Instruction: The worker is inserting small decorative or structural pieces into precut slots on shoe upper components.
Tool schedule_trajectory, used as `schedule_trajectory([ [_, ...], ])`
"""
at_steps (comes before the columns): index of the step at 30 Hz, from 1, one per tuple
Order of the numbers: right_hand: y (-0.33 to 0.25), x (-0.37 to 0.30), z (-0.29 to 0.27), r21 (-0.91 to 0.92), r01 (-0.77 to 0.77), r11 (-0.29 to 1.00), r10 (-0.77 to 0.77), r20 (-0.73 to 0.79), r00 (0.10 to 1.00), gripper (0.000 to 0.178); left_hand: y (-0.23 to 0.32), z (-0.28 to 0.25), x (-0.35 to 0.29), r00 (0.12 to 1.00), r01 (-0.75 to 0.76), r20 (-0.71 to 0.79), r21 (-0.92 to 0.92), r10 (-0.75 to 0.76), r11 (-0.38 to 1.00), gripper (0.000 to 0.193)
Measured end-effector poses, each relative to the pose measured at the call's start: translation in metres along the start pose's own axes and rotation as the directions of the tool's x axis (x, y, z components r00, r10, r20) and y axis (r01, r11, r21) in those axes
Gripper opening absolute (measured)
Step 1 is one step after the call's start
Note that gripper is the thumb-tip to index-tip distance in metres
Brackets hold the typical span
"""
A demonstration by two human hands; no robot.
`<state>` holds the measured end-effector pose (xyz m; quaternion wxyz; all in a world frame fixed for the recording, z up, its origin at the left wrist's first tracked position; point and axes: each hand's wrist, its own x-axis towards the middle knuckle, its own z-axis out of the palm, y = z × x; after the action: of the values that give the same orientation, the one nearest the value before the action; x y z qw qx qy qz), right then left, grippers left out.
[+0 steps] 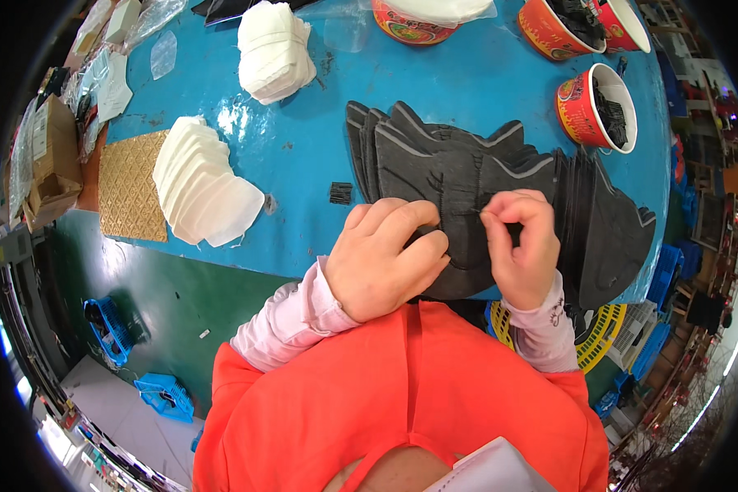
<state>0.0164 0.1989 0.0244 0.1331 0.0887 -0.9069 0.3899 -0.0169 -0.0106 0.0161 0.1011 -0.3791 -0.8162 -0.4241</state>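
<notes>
A stack of black, foam-like shaped pieces (508, 164) with wavy, pale-edged outlines lies on the table in front of me. My left hand (389, 258) is closed, its bent fingers pressing on the near left part of the top black piece (459, 184). Just right of it, my right hand (523, 242) pinches a thin dark strip (478, 211) against that piece's middle. Fine raised lines run across this middle part. Left of the stack sits a small bundle of short black strips (340, 193). More black pieces (611, 234) fan out at the right.
Fanned white pads (209, 184) overlap a gold patterned board (131, 189) at left. Behind them stands a wrapped white stack (276, 53). Red paper bowls with black strips, including the nearest bowl (578, 111), line the far right of the blue table (303, 148). A cardboard box (53, 164) is far left.
</notes>
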Motion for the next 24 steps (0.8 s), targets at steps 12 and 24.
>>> schedule_trajectory([
  [12,0.009,0.019,0.004,-0.271,0.331,0.904,-0.290,0.180,0.940,0.023,-0.005,0.009,-0.006,0.999,-0.026,0.045,0.149,0.020,0.989,0.027],
  [24,0.009,0.002,0.010,-0.277,0.218,0.936,-0.229,-0.008,0.973,0.028,-0.001,0.019,-0.004,0.991,-0.113,0.105,0.324,0.083,0.939,0.018],
])
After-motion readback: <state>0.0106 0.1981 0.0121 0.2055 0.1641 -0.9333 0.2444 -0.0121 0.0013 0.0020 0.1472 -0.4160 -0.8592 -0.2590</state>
